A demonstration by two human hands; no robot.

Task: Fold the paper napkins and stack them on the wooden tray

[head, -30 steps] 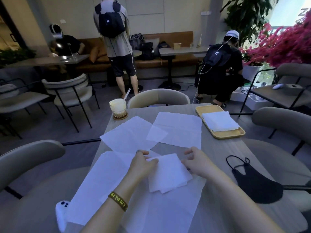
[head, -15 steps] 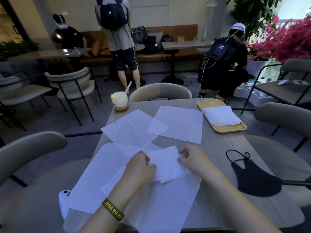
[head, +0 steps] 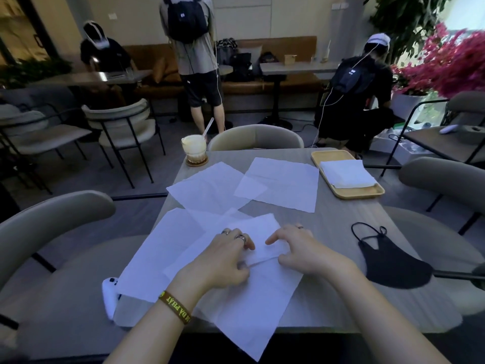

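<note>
Left hand point(head: 223, 261) and right hand point(head: 301, 250) pinch a folded napkin point(head: 262, 229); tray point(head: 357, 193) at one o'clock; wristband point(head: 175, 308) partly reads "DÀ PHÁT"

A grey wood-grain table point(head: 328, 232) is used as the work surface. A wooden tray point(head: 359, 193) is placed at the far right corner, and a glass point(head: 194, 148) on a coaster point(head: 196, 162) at the far left. Unfolded napkins point(head: 283, 185) are spread overlapping across the middle and near edge, with a folded napkin point(head: 262, 229) on top. A black face mask point(head: 391, 264) is laid at the right, and a white controller point(head: 109, 292) at the near left edge.
</note>
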